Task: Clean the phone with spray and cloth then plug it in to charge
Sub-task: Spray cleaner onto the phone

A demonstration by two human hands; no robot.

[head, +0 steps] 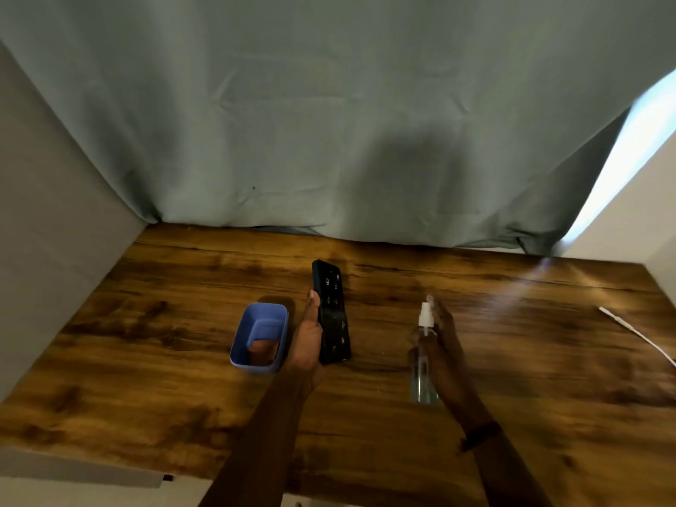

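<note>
On the wooden worktop [146, 342], a blue tub [260, 337] sits furthest left with something brownish lying in its bottom, too dim to make out. Just beside it, the left hand [309, 338] is wrapped around a dark phone [332, 312], thumb along its near edge, holding it up with the screen tilted toward the right. Further right, apart from the phone, the right hand [444, 351] grips a clear spray bottle [424, 354], its white nozzle facing the phone. A white cable [638, 334] trails across the worktop at the far right. A grey curtain [329, 122] hangs behind.
</note>
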